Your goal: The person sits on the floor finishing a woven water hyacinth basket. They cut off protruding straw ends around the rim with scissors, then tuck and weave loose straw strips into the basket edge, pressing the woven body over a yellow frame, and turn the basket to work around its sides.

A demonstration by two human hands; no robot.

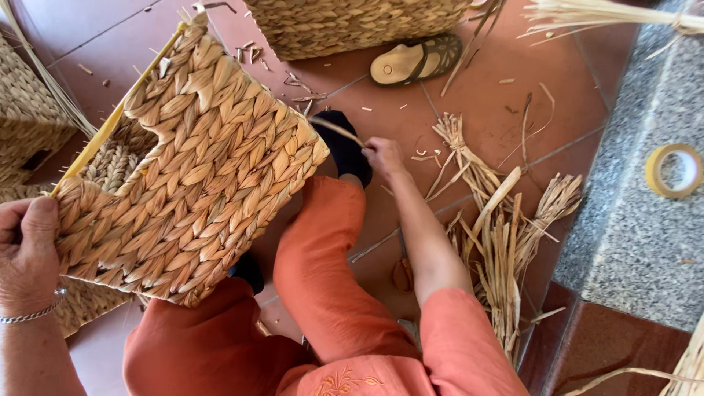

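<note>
Head view looks straight down on a person in orange clothes seated on the red tiled floor, with a woven basket propped on its side across the lap. The basket seems tilted this way so that its near corner faces the working hand while the open mouth, edged by a yellow frame strip, turns away to the left. The left hand rests on the basket's lower left corner, fingers wrapped over the weave and clamped on it, apparently to steady it. Just right of the basket, the right hand has its fingers pinched together on a thin straw strand that runs taut from the basket's right corner to the fingertips; the strand lies between the fingers, and the basket itself sits just beside them without touching. Right of the basket and within easy reach, a loose pile of dried reeds lies on the floor. Beyond the basket, a sandal lies beside a second basket, and far to the right a roll of tape rests on a grey stone step.
</note>
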